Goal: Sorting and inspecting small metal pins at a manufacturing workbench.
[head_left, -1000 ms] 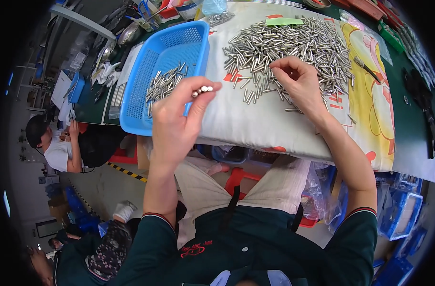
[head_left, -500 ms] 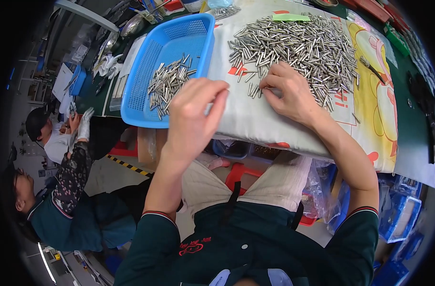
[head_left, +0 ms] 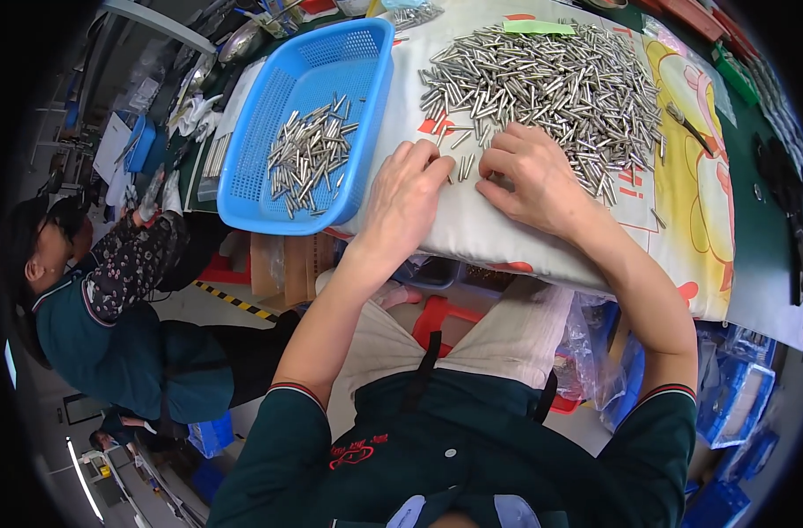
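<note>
A large heap of short metal pins lies on the cloth-covered table, with a few loose pins between my two hands. My left hand rests on the cloth beside the blue basket, its fingers curled in and their tips next to the loose pins. Close to the near edge of the heap, my right hand has its fingers bent and drawn toward the thumb. Whatever either hand's fingertips hold is hidden. In the blue perforated basket, at left, sits a smaller pile of pins.
A green strip lies atop the heap. A dark-handled brush rests on the cloth's yellow part at right. Two co-workers are at the left. Under the table are blue crates and a red stool.
My left hand has moved from above the basket's right edge to the cloth near the loose pins. The right hand stays about in place. A co-worker at left has leaned forward.
</note>
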A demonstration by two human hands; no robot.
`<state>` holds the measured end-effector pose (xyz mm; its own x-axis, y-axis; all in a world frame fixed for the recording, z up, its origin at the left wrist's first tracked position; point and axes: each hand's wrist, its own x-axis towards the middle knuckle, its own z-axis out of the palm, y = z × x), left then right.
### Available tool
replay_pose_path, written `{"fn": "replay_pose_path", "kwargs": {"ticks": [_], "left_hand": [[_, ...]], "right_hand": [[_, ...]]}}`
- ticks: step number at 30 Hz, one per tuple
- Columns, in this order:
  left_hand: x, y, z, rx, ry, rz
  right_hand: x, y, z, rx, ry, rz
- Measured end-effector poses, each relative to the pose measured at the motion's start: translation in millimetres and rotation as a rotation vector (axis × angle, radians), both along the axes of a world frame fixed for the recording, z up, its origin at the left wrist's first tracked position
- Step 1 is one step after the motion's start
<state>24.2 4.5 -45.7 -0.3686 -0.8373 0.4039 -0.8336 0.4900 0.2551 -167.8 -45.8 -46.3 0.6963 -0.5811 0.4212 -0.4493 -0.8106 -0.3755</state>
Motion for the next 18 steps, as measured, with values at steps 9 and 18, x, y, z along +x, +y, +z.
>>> {"fn": "replay_pose_path", "kwargs": {"ticks": [9,18], "left_hand": [[2.5,8.0,-3.6,-0.014,0.054,0.101],[-25.2,-12.8,-7.7,0.091,0.282,0.188]], "right_hand": [[1.7,5.3,-2.1,-0.071,-0.055,-0.059],[5.3,-22.3,-6.4,-0.105,-0.096,0.075]]}}
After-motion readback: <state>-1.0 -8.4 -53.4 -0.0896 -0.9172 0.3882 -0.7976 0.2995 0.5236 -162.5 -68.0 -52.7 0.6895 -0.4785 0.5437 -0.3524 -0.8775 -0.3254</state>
